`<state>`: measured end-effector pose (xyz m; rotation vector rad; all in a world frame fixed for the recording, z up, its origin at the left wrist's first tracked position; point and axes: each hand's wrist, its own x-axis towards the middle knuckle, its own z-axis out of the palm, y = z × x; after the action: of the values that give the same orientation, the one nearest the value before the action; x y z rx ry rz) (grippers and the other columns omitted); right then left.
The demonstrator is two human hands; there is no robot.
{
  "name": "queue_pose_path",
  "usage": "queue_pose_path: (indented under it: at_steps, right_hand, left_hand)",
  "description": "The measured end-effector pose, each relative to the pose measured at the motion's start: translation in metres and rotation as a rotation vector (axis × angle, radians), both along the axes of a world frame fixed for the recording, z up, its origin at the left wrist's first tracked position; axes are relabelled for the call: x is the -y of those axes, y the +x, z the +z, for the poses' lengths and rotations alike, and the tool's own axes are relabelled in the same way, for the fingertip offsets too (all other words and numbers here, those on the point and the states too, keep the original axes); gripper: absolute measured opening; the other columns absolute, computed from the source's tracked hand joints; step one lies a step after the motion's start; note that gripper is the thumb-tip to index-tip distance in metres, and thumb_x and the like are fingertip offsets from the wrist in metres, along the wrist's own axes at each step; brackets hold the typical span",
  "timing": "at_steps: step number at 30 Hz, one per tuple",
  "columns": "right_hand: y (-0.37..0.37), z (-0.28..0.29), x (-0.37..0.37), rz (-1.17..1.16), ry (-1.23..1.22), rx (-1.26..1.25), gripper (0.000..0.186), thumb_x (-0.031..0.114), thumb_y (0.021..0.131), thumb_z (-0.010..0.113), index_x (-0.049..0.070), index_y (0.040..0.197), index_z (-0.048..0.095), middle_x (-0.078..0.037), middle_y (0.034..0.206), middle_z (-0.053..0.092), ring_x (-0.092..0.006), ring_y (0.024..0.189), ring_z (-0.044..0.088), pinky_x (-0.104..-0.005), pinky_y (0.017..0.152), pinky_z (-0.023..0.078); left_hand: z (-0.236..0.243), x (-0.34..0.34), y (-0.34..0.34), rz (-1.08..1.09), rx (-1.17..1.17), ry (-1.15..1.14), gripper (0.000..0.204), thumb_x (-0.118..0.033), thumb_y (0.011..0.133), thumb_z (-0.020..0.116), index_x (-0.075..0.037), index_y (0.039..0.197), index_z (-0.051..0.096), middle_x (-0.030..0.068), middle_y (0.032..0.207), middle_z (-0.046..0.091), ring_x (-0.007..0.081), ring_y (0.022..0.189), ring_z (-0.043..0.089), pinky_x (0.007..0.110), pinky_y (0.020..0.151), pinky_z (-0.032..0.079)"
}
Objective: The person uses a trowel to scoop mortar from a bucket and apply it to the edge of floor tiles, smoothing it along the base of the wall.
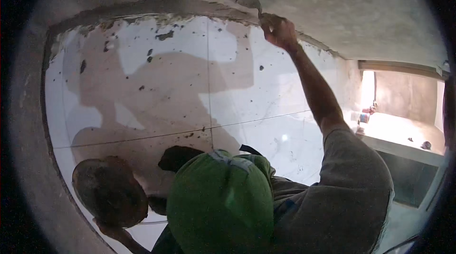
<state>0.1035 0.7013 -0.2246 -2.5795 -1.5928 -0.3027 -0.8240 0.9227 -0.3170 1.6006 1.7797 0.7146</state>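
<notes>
My right hand (281,32) is raised at the end of an outstretched arm, its fingers closed round the handle of a trowel (246,1). The blade lies against the grey mortar band (175,6) that runs along the top edge of the white tiles (280,80). At the lower left, my left hand (108,228) supports a round, dark, mortar-stained pan (110,191) from its near side. Most of its fingers are hidden beneath the pan. Dark splashes of mortar dot the tiles below the band.
A green cap (221,202) and a grey sleeve (351,178) fill the lower middle and right. Rough grey plaster (342,2) spreads above the tiles. On the right is a brightly lit ledge (403,128) with small objects, above a dark recess (408,173).
</notes>
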Motion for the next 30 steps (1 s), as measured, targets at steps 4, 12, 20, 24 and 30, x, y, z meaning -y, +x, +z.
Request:
queue_pose_path:
  at_steps: [4,12,20,24,30]
  right_hand:
    - [-0.068,-0.010,0.027,-0.025,-0.156,-0.130,0.027,0.027,0.093,0.064,0.016,0.117,0.071,-0.012,0.105,0.076,-0.0306,0.090,0.074,-0.0462,0.080,0.059]
    - [-0.218,-0.004,-0.038,0.029,0.140,-0.658,0.023,0.019,0.093,0.068,0.006,0.112,0.068,-0.016,0.102,0.072,-0.0360,0.085,0.070,-0.0432,0.074,0.057]
    - [-0.308,0.080,-0.162,0.829,-0.215,-0.682,0.029,0.030,0.099,0.057,0.009,0.116,0.066,-0.017,0.103,0.066,-0.0331,0.091,0.068,-0.0491,0.086,0.054]
    - [-0.400,0.104,-0.223,1.034,-0.349,-0.462,0.027,0.028,0.096,0.059,0.006,0.109,0.067,-0.016,0.097,0.067,-0.0335,0.085,0.069,-0.0483,0.077,0.054]
    - [-0.513,0.111,-0.271,1.385,-0.424,-0.004,0.033,0.025,0.083,0.069,0.005,0.108,0.063,-0.015,0.098,0.063,-0.0285,0.089,0.065,-0.0422,0.081,0.051]
  left_hand:
    - [-0.013,-0.003,-0.041,-0.313,-0.317,0.159,0.059,-0.041,0.103,0.051,0.003,0.142,0.053,0.0221,0.138,0.059,0.0332,0.124,0.057,0.045,0.106,0.047]
    - [0.000,0.001,-0.013,-0.138,-0.354,0.034,0.060,-0.034,0.097,0.063,0.004,0.143,0.052,0.0238,0.133,0.063,0.0340,0.122,0.062,0.044,0.107,0.049]
    - [0.054,0.003,0.094,-0.157,-0.614,0.098,0.040,-0.022,0.095,0.069,-0.002,0.128,0.061,0.0123,0.124,0.069,0.0255,0.113,0.065,0.037,0.103,0.050]
    - [0.098,-0.014,0.140,0.124,0.430,0.128,0.035,-0.031,0.108,0.053,0.001,0.097,0.064,0.0034,0.087,0.060,0.0134,0.084,0.052,0.032,0.079,0.046]
    - [0.137,-0.024,0.166,0.099,0.419,0.051,0.040,-0.031,0.107,0.056,-0.004,0.077,0.054,-0.0010,0.072,0.051,0.0092,0.071,0.044,0.029,0.066,0.042]
